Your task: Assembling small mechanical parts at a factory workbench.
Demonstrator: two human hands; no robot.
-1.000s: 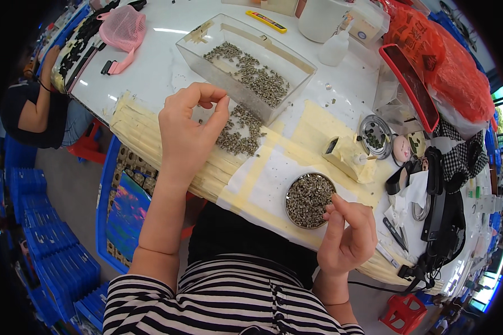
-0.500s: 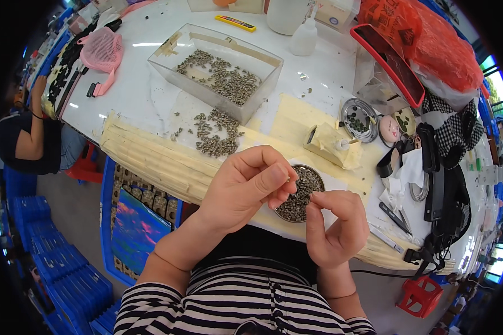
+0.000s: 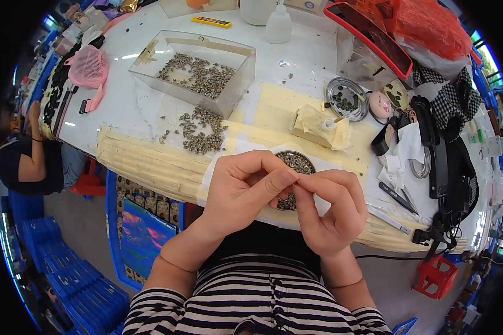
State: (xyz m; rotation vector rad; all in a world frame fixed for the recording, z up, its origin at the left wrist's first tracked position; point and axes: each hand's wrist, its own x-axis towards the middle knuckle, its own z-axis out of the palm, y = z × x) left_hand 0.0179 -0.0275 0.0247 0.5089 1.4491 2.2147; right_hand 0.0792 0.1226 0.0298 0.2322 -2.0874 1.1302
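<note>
My left hand (image 3: 243, 192) is closed in a pinch, thumb against the curled index finger. Opposite it, my right hand (image 3: 335, 209) is pinched too, and the fingertips of both meet. Whatever lies between them is too small or hidden to make out. Just behind and partly under the fingers sits a round dish (image 3: 314, 166) full of small metal pieces (image 3: 296, 161). More such pieces form a loose pile (image 3: 203, 131) on the table, beside a clear plastic tray (image 3: 241, 81) with others scattered in it.
A tape-wrapped block (image 3: 321, 128) stands beyond the dish, with a round metal tin (image 3: 346, 99) of dark bits behind it. Tweezers (image 3: 398, 198), straps and a red-framed phone (image 3: 369, 36) lie right. A white squeeze bottle (image 3: 278, 27) stands far back. A person (image 3: 31, 162) sits at left.
My right hand has moved left and up to meet my left hand; their fingertips, apart before, now touch. The whole view has shifted slightly.
</note>
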